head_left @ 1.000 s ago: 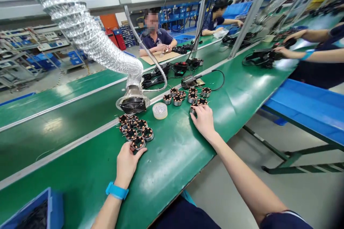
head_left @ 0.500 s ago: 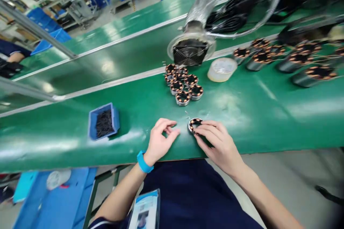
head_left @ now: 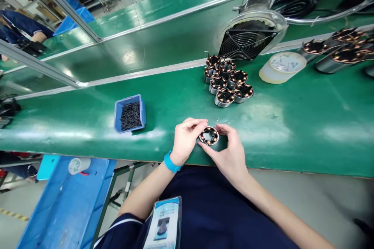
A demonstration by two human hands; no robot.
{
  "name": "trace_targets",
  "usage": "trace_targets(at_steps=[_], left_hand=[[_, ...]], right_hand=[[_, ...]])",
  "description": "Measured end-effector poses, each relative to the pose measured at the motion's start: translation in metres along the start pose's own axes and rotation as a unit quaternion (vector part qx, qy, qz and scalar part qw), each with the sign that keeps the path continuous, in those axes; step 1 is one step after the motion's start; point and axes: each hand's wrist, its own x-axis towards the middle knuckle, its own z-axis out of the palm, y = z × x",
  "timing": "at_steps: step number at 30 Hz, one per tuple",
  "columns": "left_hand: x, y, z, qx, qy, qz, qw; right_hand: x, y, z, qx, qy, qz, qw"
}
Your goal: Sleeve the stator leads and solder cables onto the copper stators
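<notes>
A motor stator (head_left: 209, 144), a metal ring with copper windings and a dark slotted inside, sits at the bench's near edge. My right hand (head_left: 230, 149) curls round its right side, thumb at the near rim and fingers at the far right. A thin wire end sticks up by those fingertips. At the stator's upper left rim is my left hand (head_left: 187, 138), thumb and forefinger pinched together; what they grip is hidden. Beyond both hands stands a cluster of several similar stators (head_left: 224, 100). To the left, a blue bin (head_left: 143, 114) holds small black tube-like pieces.
A fan (head_left: 247, 44) on a foil duct stands behind the stators. Right of it are a tape roll (head_left: 282, 72) and several taller stators (head_left: 331, 64). A blue tray (head_left: 67, 202) lies low at left. Another person's arm (head_left: 37, 35) shows beyond the metal frame.
My left hand has moved right to the stator's rim and closed to a pinch. My right hand has shifted its hold round the ring. The view has swung left and closer.
</notes>
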Motion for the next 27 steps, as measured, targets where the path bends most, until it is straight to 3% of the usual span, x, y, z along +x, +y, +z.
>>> trace_targets(at_steps=[3, 7, 12, 14, 17, 20, 23, 27], left_hand=[[0.008, 0.003, 0.0, 0.035, 0.009, 0.006, 0.999], [0.018, 0.008, -0.007, 0.041, 0.022, -0.011, 0.999], [0.025, 0.02, -0.026, -0.009, 0.126, 0.037, 0.991], [0.021, 0.024, -0.031, 0.026, 0.096, 0.03, 0.995], [0.014, 0.023, -0.028, 0.101, -0.021, -0.027, 0.994], [0.012, 0.017, -0.018, 0.095, -0.079, -0.046, 0.991], [0.013, 0.012, -0.01, 0.091, -0.047, 0.026, 0.994], [0.007, 0.022, -0.01, 0.15, 0.093, 0.228, 0.958]], right_hand=[[0.004, 0.001, -0.003, 0.015, -0.037, -0.014, 0.999], [0.01, 0.002, -0.013, 0.077, -0.137, -0.019, 0.987], [0.011, 0.007, -0.017, 0.103, -0.184, -0.02, 0.977], [0.011, 0.007, -0.016, 0.086, -0.174, -0.027, 0.981], [0.013, 0.007, -0.014, 0.042, -0.152, -0.066, 0.985], [0.017, 0.005, -0.013, 0.014, -0.16, -0.111, 0.981], [0.019, 0.004, -0.013, -0.001, -0.165, -0.127, 0.978], [0.019, 0.003, -0.014, 0.001, -0.166, -0.125, 0.978]])
